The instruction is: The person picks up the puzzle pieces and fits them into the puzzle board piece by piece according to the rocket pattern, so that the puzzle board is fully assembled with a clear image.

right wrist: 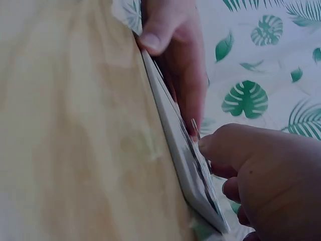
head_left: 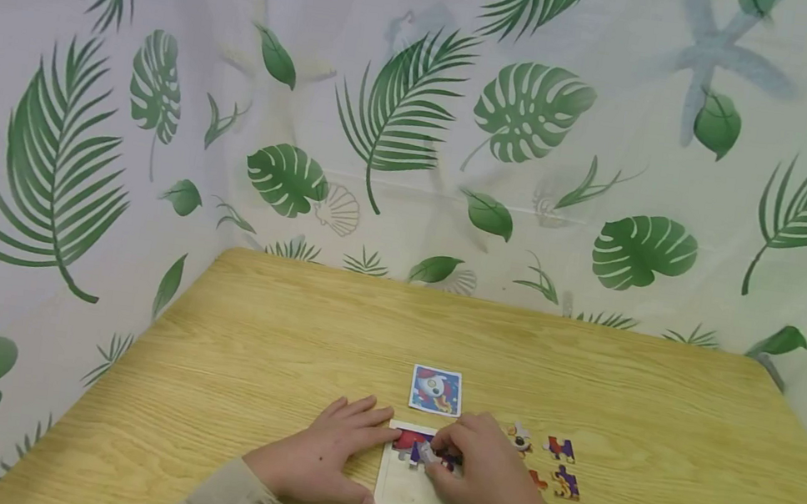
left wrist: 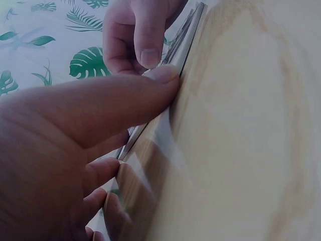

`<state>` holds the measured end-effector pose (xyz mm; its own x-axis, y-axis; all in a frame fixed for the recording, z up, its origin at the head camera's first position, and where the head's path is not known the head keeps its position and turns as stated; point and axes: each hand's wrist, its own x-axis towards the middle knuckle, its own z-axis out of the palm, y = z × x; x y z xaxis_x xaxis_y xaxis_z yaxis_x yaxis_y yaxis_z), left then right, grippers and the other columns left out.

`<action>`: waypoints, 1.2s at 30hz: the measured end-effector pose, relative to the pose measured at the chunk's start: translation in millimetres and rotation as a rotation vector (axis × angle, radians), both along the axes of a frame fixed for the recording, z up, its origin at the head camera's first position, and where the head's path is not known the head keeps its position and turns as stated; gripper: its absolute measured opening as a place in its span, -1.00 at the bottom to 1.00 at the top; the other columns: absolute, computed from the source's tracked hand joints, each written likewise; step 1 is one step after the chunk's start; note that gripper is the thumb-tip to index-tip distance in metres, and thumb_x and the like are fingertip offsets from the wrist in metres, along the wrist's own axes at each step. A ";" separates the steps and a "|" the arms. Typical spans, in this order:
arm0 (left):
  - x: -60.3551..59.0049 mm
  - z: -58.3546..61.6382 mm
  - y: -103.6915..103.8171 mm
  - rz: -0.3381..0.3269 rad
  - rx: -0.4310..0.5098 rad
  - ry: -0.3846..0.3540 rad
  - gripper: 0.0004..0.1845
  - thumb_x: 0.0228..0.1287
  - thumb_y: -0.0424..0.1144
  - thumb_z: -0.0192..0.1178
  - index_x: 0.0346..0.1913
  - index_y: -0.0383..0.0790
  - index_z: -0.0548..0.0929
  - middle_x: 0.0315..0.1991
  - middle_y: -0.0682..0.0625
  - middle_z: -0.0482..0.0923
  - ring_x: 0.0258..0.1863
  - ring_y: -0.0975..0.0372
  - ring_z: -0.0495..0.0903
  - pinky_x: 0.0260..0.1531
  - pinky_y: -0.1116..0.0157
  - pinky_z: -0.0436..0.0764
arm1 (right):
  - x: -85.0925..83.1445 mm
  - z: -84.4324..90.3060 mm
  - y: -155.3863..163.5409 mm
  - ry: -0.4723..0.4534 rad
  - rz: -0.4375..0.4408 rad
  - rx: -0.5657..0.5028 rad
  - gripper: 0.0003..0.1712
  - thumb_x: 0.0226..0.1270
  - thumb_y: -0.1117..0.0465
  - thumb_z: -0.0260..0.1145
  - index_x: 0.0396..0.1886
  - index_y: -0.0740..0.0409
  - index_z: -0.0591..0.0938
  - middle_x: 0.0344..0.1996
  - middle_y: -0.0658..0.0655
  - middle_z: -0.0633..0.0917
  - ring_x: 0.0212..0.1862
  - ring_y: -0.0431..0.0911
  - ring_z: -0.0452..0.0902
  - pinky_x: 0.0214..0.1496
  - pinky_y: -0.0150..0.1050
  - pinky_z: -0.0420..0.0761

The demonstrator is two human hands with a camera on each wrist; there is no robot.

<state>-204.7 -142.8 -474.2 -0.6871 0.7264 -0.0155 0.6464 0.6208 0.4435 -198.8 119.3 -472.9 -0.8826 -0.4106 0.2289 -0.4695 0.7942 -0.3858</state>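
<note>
A white puzzle tray (head_left: 411, 497) lies on the wooden table (head_left: 273, 328) near its front edge, with a few coloured pieces set in its top part. My left hand (head_left: 338, 446) rests flat beside the tray's left edge, fingers straight, thumb (left wrist: 160, 80) pressed against the tray's rim (left wrist: 188, 35). Over the tray's upper middle, my right hand (head_left: 457, 456) pinches a puzzle piece (head_left: 426, 454). In the right wrist view the piece (right wrist: 194, 128) stands on edge above the tray (right wrist: 175, 150), just off my right hand's fingers (right wrist: 215, 145).
A picture card (head_left: 436, 390) showing a rocket lies just behind the tray. Several loose puzzle pieces (head_left: 561, 449) lie to the right of my right hand. A leaf-print curtain (head_left: 405, 118) closes off the back and both sides of the table.
</note>
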 end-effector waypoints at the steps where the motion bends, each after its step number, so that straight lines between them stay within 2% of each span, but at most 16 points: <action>1: -0.1 -0.2 0.1 0.001 -0.001 0.000 -0.08 0.02 0.39 0.13 0.45 0.17 0.12 0.46 0.10 -0.05 0.45 0.08 -0.22 0.33 -0.10 -0.22 | 1.2 0.5 -3.4 0.003 0.010 0.004 -0.81 0.03 -0.13 0.39 -0.37 -0.25 0.63 -0.47 -0.27 0.43 -0.33 -0.28 0.24 -0.29 -0.34 0.35; 5: -0.3 0.5 0.0 0.009 0.004 0.005 -0.08 0.03 0.38 0.14 0.45 0.15 0.13 0.46 0.10 -0.05 0.45 0.09 -0.22 0.33 -0.09 -0.23 | 3.7 1.7 -14.1 0.020 0.038 0.021 -0.79 0.03 -0.14 0.38 -0.36 -0.24 0.63 -0.49 -0.24 0.41 -0.34 -0.26 0.24 -0.31 -0.34 0.33; 9: 0.8 1.9 -0.4 0.013 0.012 0.001 -0.08 0.03 0.36 0.15 0.44 0.12 0.14 0.46 0.08 -0.05 0.45 0.08 -0.22 0.33 -0.10 -0.23 | 4.9 0.7 -20.2 0.016 0.064 0.011 -0.80 0.03 -0.13 0.38 -0.38 -0.22 0.62 -0.45 -0.24 0.43 -0.30 -0.26 0.25 -0.24 -0.31 0.36; 19: 1.5 2.6 0.9 0.001 0.013 -0.002 -0.09 0.04 0.34 0.16 0.44 0.11 0.15 0.47 0.06 -0.05 0.45 0.07 -0.21 0.32 -0.11 -0.22 | 7.2 -2.1 -20.7 0.042 0.079 0.027 -0.78 0.03 -0.14 0.38 -0.38 -0.22 0.60 -0.40 -0.27 0.45 -0.26 -0.27 0.27 -0.16 -0.26 0.42; 28: 1.5 4.4 -3.7 -0.081 0.036 0.009 -0.22 0.05 0.34 0.15 0.38 0.34 0.23 0.46 0.05 -0.03 0.44 0.00 -0.22 0.29 -0.19 -0.22 | 8.1 -3.4 -19.3 -0.003 0.080 0.030 -0.75 0.06 -0.19 0.36 -0.33 -0.25 0.60 -0.38 -0.27 0.45 -0.26 -0.27 0.27 -0.17 -0.26 0.41; 36: 0.7 4.4 -6.4 -0.086 0.006 -0.006 -0.26 0.11 0.34 0.10 0.38 0.37 0.20 0.47 0.10 -0.04 0.45 0.02 -0.26 0.29 -0.18 -0.23 | 6.0 -7.9 -19.6 0.017 0.078 0.020 -0.76 0.07 -0.19 0.36 -0.32 -0.27 0.60 -0.36 -0.29 0.46 -0.22 -0.28 0.29 -0.14 -0.25 0.43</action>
